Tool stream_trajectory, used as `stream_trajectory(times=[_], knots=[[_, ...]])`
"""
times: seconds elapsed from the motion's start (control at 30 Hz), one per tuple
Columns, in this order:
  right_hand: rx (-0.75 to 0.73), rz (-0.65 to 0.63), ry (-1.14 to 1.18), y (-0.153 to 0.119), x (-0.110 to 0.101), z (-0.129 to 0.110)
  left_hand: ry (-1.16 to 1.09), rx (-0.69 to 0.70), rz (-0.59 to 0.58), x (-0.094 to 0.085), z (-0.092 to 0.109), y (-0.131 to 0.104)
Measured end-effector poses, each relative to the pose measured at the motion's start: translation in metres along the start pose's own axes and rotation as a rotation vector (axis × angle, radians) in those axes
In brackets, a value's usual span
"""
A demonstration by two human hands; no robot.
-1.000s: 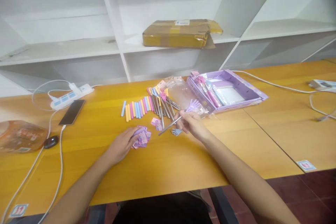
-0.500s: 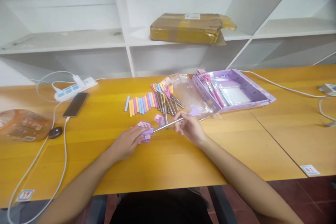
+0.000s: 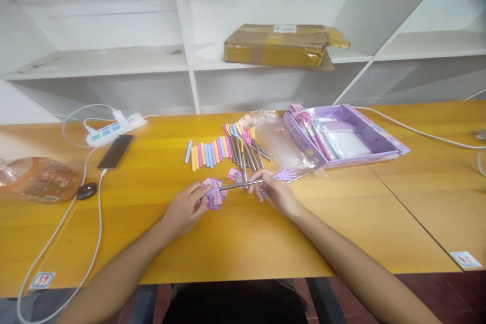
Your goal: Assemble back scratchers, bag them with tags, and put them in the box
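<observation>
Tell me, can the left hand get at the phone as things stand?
Probably yes: only tabletop shows between the left hand and the phone, though the hand is holding a purple handle.

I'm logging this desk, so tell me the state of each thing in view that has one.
Left hand: closed on handle
Right hand: closed around rod
Handle: held, meeting rod's end
Rod: held; insertion depth unclear
Tray: open-topped, holding bagged pieces
Box: taped, flap sticking out
Phone: flat, dark, cable attached
Power strip: plugs in
Loose handles: in a row
Other rods: heaped
</observation>
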State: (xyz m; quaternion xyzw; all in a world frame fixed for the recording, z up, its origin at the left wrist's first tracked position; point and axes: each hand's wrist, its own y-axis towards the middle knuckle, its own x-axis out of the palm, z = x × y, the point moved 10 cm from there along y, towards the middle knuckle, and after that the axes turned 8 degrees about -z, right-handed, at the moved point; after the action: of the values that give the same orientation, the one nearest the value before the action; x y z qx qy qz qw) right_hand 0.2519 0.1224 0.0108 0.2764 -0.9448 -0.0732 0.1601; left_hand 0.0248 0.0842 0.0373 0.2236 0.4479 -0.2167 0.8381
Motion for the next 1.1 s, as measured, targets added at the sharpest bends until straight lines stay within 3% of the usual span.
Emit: stream_trajectory(times=[0.5, 0.6, 0.77, 0.83, 1.1], knots=[[-0.002, -0.088, -0.049, 0.001, 0.009, -0.005, -0.053, -0.021, 0.064, -0.003, 0.001, -0.003], [0.023, -0.038, -0.048, 0.002, 0.004, -0.005, -0.108, -0.069, 0.075, -0.005, -0.001, -0.003], [0.002, 0.197, 0.042, 0.0, -0.016, -0.011, -0.124, -0.027, 0.084, -0.005, 0.006, -0.003], [-0.006, 0.236, 0.091, 0.0, -0.02, -0.011, -0.129, -0.023, 0.09, -0.004, 0.007, -0.003], [0.035, 0.133, 0.144, 0.002, -0.015, -0.004, -0.091, -0.043, 0.151, -0.014, 0.004, -0.002]])
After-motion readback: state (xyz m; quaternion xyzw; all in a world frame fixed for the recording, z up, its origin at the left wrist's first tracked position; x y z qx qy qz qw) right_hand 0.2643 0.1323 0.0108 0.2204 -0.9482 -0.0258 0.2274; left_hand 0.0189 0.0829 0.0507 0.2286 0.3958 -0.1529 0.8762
